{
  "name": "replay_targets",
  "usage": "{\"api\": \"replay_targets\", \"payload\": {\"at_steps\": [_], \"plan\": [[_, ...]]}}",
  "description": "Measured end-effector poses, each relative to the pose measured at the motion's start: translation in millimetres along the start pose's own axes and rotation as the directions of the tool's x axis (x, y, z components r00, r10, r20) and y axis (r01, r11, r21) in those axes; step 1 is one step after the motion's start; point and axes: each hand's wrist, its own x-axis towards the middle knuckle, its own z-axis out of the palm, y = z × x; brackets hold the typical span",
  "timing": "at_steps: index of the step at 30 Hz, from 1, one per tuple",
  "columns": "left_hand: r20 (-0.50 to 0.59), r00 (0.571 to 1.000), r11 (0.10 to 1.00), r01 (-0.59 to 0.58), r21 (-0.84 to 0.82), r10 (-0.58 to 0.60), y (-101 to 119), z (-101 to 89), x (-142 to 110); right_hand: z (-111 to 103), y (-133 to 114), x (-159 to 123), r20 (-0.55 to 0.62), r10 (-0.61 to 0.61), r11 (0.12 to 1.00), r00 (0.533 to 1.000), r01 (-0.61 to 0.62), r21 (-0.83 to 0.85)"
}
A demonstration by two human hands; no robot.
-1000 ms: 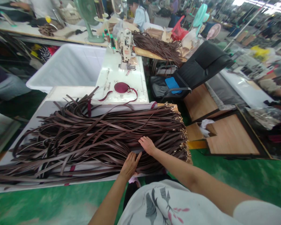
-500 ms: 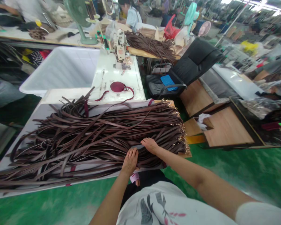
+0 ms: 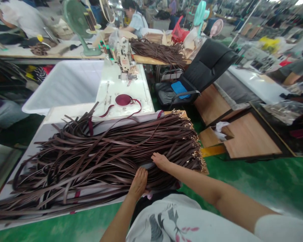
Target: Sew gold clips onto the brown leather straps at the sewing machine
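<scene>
A broad heap of long brown straps [image 3: 111, 144] lies across the table in front of me, with small gold-coloured metal clasps [image 3: 195, 144] gathered at its right end. My left hand [image 3: 139, 183] curls over the near bundle, fingers together and thumb hidden. Just right of it and a little farther in, my right hand [image 3: 161, 162] presses into the straps with bent fingers closed on some of them. A narrow greyish patch shows between the two hands. How many straps each hand grips is hidden.
Beyond the heap stands a sewing machine [image 3: 125, 55] on a white table, with a roll of maroon tape [image 3: 123, 99]. A large white bin [image 3: 65, 84] is at left, a black chair [image 3: 204, 74] at right. Other people sit farther back.
The view has tilted slightly, so the table and straps appear lower. Both hands stay on the straps in nearly the same place; the grey patch between them looks smaller.
</scene>
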Motion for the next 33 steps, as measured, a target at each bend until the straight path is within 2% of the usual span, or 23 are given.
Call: {"api": "replay_targets", "payload": {"at_steps": [5,11,13,20,23,28,33], "plan": [[0.012,1.000,0.999,0.021,-0.028,-0.021,3,0.6,-1,10,0,11,-0.014,0.078,0.994,0.997,-0.079,-0.081],[0.008,0.998,0.995,0.069,-0.071,-0.068,5,3.1,1,9,7,16,0.020,-0.100,0.992,0.995,0.101,-0.074],[0.013,0.997,0.994,0.082,-0.077,-0.082,6,4.5,3,9,8,19,0.024,-0.113,0.991,0.993,0.115,-0.075],[0.032,0.995,0.984,0.103,-0.144,-0.099,6,8.4,5,23,-5,18,0.003,0.029,0.994,1.000,-0.029,-0.101],[0.030,0.998,0.980,0.065,-0.186,-0.060,1,3.4,3,23,-7,20,0.008,0.057,0.993,0.998,-0.056,-0.100],[0.000,0.999,0.966,-0.043,-0.254,0.045,-17,-11.0,1,14,-3,27,0.040,-0.020,0.997,0.999,0.023,-0.076],[-0.029,1.000,0.955,-0.017,-0.296,0.008,-27,-13.0,3,8,2,32,0.049,-0.016,0.998,0.999,0.019,-0.057]]}}
